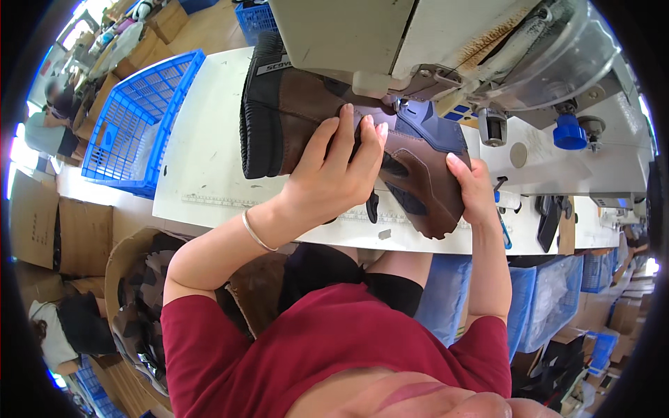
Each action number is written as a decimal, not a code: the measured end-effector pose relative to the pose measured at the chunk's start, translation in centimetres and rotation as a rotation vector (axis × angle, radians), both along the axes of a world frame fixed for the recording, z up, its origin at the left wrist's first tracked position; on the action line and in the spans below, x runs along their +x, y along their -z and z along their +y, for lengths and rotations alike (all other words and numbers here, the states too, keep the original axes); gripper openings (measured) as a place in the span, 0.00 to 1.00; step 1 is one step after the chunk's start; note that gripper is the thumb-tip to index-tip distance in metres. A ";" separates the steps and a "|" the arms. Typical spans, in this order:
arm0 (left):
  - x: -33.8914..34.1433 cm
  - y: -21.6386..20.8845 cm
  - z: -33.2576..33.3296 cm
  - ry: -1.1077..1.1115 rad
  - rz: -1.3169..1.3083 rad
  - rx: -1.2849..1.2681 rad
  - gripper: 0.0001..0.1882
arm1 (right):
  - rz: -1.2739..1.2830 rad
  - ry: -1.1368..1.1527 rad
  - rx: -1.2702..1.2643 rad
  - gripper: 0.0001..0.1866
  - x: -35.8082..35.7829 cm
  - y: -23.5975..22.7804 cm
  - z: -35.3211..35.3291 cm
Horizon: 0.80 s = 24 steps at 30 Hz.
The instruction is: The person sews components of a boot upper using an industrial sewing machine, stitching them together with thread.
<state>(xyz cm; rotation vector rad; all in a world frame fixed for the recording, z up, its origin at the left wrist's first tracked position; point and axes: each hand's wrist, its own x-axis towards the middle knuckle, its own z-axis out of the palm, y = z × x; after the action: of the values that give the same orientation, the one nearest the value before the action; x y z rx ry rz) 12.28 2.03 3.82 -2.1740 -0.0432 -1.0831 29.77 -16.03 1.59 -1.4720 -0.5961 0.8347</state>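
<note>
A brown and black boot upper [300, 104] lies under the head of a sewing machine [348, 35], its dark ribbed collar toward the left. My left hand [334, 157] rests on the upper's middle, fingers stretched out and pressing it close to the needle area [397, 104]. At the right end, a brown leather flap [439, 181] with a notched lower edge is gripped by my right hand [475, 191]. The thumb is on top there, and the other fingers are mostly hidden beneath. A dark blue-grey piece [435, 125] of the upper spreads out beside the needle area.
The white worktable [202, 167] has a ruler strip [223, 200] along its near edge. A blue crate [136, 132] stands to the left, and a round bin of dark pieces [143, 306] below it. Scissors [505, 230] and a black tool [550, 223] lie at right. Other people are at the far left.
</note>
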 end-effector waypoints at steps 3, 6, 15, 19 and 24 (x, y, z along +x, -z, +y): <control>-0.2 0.0 -0.1 -0.014 -0.001 -0.007 0.11 | 0.007 0.024 0.034 0.15 -0.1 0.6 -0.2; -0.3 0.0 -0.1 -0.010 -0.018 -0.019 0.10 | 0.030 0.031 0.029 0.15 -0.2 0.7 -0.1; 0.3 0.2 0.6 0.022 -0.073 -0.056 0.09 | 0.096 0.038 0.086 0.14 -0.5 1.1 0.2; 0.3 -0.4 1.6 0.096 -0.026 -0.121 0.12 | 0.090 0.101 0.123 0.14 -1.9 1.4 0.4; 0.3 -0.8 3.4 0.237 0.054 -0.109 0.09 | 0.119 0.186 0.191 0.14 -4.0 1.8 1.0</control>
<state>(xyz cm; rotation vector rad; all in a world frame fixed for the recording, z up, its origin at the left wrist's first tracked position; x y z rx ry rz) 12.62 5.39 4.66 -2.3493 0.1880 -1.1752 25.81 -15.05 -0.17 -1.2732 -0.4304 0.6950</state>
